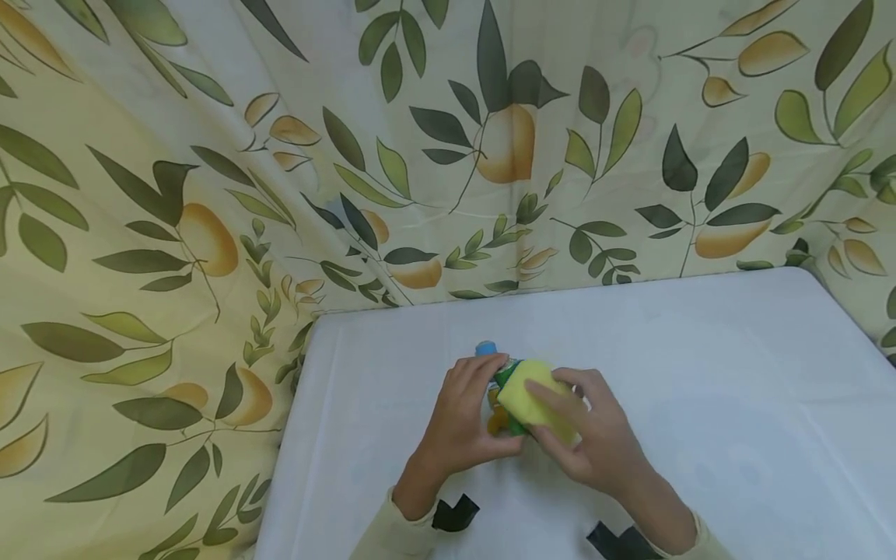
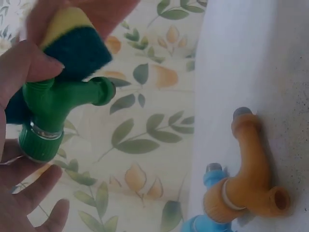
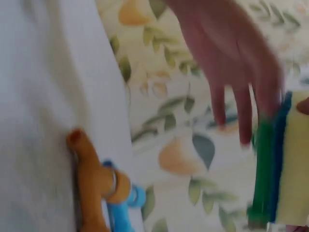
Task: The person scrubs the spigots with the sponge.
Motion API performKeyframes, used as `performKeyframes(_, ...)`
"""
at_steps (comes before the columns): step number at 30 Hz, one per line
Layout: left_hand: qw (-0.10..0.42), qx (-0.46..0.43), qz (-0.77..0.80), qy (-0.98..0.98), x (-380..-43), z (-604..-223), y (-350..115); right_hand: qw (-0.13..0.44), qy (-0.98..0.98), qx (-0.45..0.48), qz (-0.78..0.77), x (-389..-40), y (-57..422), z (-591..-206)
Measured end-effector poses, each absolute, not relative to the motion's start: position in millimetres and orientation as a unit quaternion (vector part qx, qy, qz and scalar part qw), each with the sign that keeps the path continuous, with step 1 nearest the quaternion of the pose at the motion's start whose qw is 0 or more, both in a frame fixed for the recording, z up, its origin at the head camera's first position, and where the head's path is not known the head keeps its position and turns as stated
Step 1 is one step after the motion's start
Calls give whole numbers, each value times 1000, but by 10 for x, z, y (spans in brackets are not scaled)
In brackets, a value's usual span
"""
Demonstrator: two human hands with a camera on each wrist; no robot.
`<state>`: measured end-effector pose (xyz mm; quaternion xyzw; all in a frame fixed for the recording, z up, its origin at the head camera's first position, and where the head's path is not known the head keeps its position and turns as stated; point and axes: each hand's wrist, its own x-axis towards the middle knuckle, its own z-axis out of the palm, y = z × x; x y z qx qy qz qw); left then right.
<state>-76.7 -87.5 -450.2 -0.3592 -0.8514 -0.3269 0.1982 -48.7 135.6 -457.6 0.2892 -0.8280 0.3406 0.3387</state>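
the fingers of the left hand [image 1: 455,424] hold a green tap [image 2: 55,104] between thumb and fingertips, the thumb laid across its top, the lower fingers spread loosely away from it; those of the right hand [image 1: 602,439] are curled about a sponge [image 1: 533,389]. i have the green tap up off the white table [image 1: 700,350], between the two hands, with the sponge pressed to its side. from the left wrist view i read it as a glossy, deep green piece with a branching body: a ribbed round end at the bottom, a silvery ring just above that, a ribbed neck under the thumb, and a stubby spout reaching sideways to a wider mouth that looks dark inside. the sponge is pale yellow and soft-looking on one face, dark blue-green on the other, and it is the dark face i see against the tap. below them on the table lies an orange tap [image 2: 253,159] of like shape, with a pale ring, a grey end and an open round mouth. close beside it sits a bright blue tap [image 3: 119,217], partly hidden; i cannot tell whether those two touch.
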Motion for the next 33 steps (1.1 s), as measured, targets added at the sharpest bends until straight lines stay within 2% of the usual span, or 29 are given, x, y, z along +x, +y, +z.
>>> performKeyframes(4, 200, -360, -316, -854, -768, -4476, -877, 358, -804, 342, 329, -484, 1326, -4542)
performKeyframes(12, 199, -355, -335, -850, -765, -4428, -923, 343, -845, 241, 331, -604, 1454, -4524)
performKeyframes(19, 212, -349, -298, -863, -761, -4467, -883, 343, -803, 363, 324, -484, 1317, -4512)
performKeyframes(24, 208, -356, -316, -855, -764, -4465, -895, 357, -821, 305, 324, -586, 1426, -4527)
performKeyframes(28, 201, -353, -326, -854, -760, -4477, -912, 323, -848, 261, 329, -609, 1462, -4548)
performKeyframes(30, 197, -349, -324, -857, -762, -4485, -912, 308, -848, 283, 326, -565, 1426, -4545)
performKeyframes(33, 196, -350, -315, -860, -772, -4488, -909, 318, -819, 349, 326, -513, 1359, -4536)
